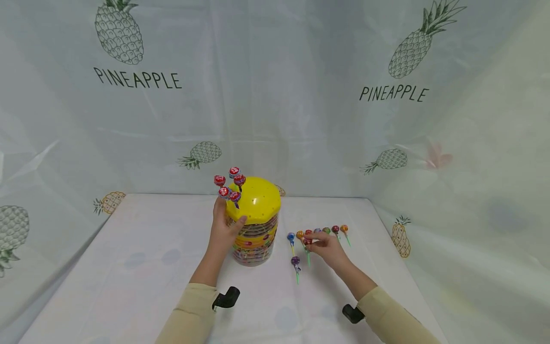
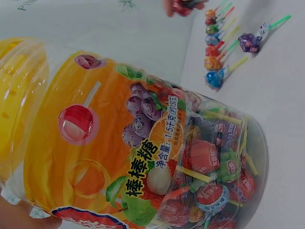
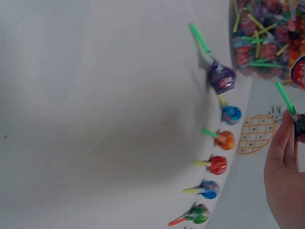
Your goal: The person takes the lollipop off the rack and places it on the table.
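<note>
The left hand (image 1: 224, 228) grips the jar (image 1: 254, 241) near its lid (image 1: 259, 200), ideally firmly, while the right hand (image 1: 330, 249) pinches a lollipop (image 3: 300, 128) right of the jar, best held lightly and clear of the lollipop row (image 3: 218, 164) on the worktop (image 1: 258, 306) there.

- Your jar (image 1: 254, 258) looks like clear, glossy, ridged plastic.
- Its lid (image 1: 262, 199) looks like smooth, shiny plastic.
- Your lollipops (image 3: 222, 78) wear crinkled, glossy wrappers (image 2: 214, 79) on smooth, plastic-looking sticks (image 3: 199, 38).
- Before you, the creased backdrop (image 1: 275, 110) has a soft sheen.
- Your 2 sleeves (image 1: 186, 313) are matt cloth.
</note>
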{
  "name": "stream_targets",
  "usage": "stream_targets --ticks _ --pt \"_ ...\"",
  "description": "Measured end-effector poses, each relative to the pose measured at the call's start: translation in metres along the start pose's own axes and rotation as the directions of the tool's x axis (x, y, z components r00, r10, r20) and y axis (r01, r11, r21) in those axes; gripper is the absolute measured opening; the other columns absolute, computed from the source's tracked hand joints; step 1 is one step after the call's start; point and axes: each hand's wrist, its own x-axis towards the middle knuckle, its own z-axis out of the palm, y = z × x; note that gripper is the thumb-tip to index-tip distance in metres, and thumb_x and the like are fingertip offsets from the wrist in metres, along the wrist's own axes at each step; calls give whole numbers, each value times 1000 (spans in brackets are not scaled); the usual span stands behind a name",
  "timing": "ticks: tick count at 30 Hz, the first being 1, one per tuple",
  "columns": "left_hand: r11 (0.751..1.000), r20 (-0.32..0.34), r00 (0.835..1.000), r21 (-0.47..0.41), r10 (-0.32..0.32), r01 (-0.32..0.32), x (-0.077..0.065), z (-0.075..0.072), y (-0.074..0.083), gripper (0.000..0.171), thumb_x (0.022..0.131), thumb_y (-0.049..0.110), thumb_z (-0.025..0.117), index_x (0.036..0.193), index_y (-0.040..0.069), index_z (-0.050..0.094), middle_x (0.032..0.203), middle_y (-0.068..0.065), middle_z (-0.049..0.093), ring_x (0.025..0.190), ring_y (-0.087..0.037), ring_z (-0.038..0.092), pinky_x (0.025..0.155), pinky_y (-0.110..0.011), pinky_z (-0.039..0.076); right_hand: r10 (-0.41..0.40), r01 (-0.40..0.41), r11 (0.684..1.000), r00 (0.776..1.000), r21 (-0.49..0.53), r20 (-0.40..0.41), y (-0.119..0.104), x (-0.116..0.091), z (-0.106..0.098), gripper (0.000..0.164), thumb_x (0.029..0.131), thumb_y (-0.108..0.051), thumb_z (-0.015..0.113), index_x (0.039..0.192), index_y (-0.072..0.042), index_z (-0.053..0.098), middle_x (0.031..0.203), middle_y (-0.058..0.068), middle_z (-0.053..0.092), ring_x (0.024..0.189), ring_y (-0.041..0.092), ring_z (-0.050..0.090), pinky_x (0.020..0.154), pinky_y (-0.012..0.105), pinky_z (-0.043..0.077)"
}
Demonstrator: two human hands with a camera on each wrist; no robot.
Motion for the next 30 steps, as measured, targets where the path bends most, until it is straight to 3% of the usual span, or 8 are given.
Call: stream_targets --ticks 6,14,23,30 --pt "1000 -9 1000 8 8 -8 0 0 0 80 92 41 65 155 31 15 156 -3 14 142 -28 23 113 -54 25 82 -77 988 996 -131 32 20 3 -1 27 85 -4 73 112 -4 72 98 9 72 85 18 69 83 38 54" --pt "1000 -19 1000 25 -6 6 -1 1 1 86 90 48 65 156 27 13 158 -4 10 143 -30 21 112 -59 22 134 -124 965 991 -232 30 41 8 0 23 80 1 76 103 -5 74 88 2 68 70 16 63 62 28 53" --pt "1000 -23 1000 21 -7 7 -1 1 1 86 90 46 65 156 25 14 158 -5 10 143 -30 21 112 -59 22 144 -136 952 990 -273 9 49 8 3 19 79 -2 78 97 -7 74 81 3 61 68 17 52 57 29 47" --pt "1000 -21 1000 24 -17 17 -2 1 2 87 89 46 65 156 25 13 159 -6 9 143 -31 21 112 -59 22 113 -104 950 994 -294 12 54 9 5 19 78 -5 80 96 -9 74 84 2 60 70 19 51 57 30 47"
